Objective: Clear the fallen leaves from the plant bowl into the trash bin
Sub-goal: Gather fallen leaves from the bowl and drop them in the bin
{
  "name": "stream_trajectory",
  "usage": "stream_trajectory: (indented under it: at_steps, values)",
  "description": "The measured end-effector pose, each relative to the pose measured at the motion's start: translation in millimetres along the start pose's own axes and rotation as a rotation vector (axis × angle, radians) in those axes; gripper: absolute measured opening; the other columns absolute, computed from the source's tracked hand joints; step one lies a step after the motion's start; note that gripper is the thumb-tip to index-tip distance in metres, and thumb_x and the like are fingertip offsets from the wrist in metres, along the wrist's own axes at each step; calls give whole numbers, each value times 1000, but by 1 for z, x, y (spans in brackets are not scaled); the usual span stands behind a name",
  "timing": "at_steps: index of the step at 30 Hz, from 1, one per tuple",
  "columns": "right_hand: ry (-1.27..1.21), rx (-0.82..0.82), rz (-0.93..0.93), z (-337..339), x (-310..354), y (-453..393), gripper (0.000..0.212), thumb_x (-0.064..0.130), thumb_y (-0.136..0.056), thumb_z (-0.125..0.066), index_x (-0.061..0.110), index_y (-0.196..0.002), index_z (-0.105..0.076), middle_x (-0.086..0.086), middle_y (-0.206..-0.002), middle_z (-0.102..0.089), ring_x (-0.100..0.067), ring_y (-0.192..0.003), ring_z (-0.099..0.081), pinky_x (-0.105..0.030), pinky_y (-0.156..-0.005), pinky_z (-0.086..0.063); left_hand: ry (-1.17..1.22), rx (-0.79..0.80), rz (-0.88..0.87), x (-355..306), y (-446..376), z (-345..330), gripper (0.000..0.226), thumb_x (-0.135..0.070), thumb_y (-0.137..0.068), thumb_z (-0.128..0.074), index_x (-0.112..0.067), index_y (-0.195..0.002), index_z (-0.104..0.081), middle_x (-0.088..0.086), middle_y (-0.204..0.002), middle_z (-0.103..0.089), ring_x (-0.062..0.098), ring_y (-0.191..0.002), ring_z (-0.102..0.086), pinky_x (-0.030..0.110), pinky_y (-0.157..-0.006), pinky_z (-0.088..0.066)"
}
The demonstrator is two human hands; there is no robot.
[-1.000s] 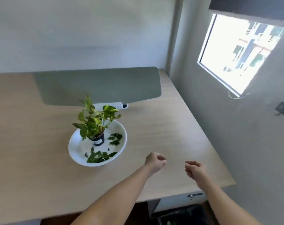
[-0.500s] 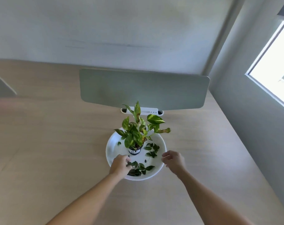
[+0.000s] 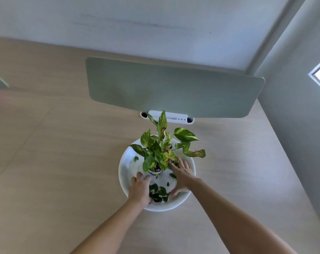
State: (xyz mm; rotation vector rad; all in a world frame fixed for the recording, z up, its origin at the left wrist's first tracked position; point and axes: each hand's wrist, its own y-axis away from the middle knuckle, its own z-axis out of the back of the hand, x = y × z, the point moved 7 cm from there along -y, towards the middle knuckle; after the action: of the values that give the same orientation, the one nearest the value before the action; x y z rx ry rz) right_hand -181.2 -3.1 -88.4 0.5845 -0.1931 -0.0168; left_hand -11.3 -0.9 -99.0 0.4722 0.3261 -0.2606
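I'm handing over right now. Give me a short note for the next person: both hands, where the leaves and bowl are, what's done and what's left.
Left hand: inside the round white plant bowl at its near-left side, open, cupped against the pile of dark green fallen leaves.
Right hand: open, in the bowl on the pile's right, fingers spread toward the small potted green plant.
Stray leaves: one at the far left, two beside the right hand.
Done: nothing lifted yet.
Left: gather the leaves and bin them; the trash bin is not in view.

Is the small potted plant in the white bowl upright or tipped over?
Upright. The potted plant stands on its pot in the white bowl, stems rising; the fallen leaves lie flat between both hands.
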Motion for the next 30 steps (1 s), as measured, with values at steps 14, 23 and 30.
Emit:
stream_trajectory:
  at_steps: [14,23,30]
  values:
    - [-365,-281,-38,-21,16,32,22,-7,-78,-55,1,-88,-72,-12,-104,-68,-28,-88,-64,-29,-77,-52,386,-95,-17,8,1,11,12,0,-74,-73,-9,-81,-75,-1,-84,-65,10,-82,-58,13,-76,-40]
    - [-1185,-499,-467,-16,-31,65,13,3,-65,-78,15,-70,-77,0,-69,-72,-9,-62,-64,-23,-65,-55,1142,73,249,11,3,10,19,8,-69,-77,0,-85,-69,10,-82,-70,21,-73,-69,17,-60,-59]
    - [-1576,-614,-496,-36,-80,132,14,-10,-68,-76,3,-69,-71,-21,-77,-70,-29,-67,-66,-31,-69,-60,1328,288,252,-59,27,-16,15,14,-72,-71,0,-75,-67,13,-75,-69,21,-69,-68,19,-56,-59]
